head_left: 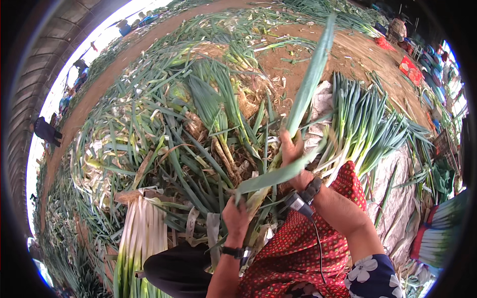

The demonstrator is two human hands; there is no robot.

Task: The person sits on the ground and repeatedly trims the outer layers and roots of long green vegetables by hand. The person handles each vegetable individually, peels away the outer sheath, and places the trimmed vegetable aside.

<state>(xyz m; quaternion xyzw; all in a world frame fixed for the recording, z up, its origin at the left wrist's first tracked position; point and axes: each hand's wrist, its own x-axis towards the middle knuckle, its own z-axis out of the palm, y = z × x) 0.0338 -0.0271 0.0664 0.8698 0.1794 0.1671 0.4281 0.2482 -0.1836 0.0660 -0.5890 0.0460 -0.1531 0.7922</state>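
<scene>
My right hand (291,151) is closed around a long green onion (311,78), whose leafy top points up and away from me. Its pale lower stalk (258,203) slants down towards my lap. A loose green leaf (274,178) curves across in front of the stalk, and my left hand (235,216) grips its lower end. Uncut green onions with rooty ends (228,160) lie just beyond my hands. On my right, a bunch of green onions with white stalks (352,126) rests on a pale sheet (395,186). More white stalks (143,227) lie by my left knee.
Heaps of leaves and peelings (123,123) spread to the left and ahead. A bundle with a red wrap (423,232) stands at the right. Bare earth (357,52) shows further off. A person (46,130) stands at far left; another person (397,29) is at upper right.
</scene>
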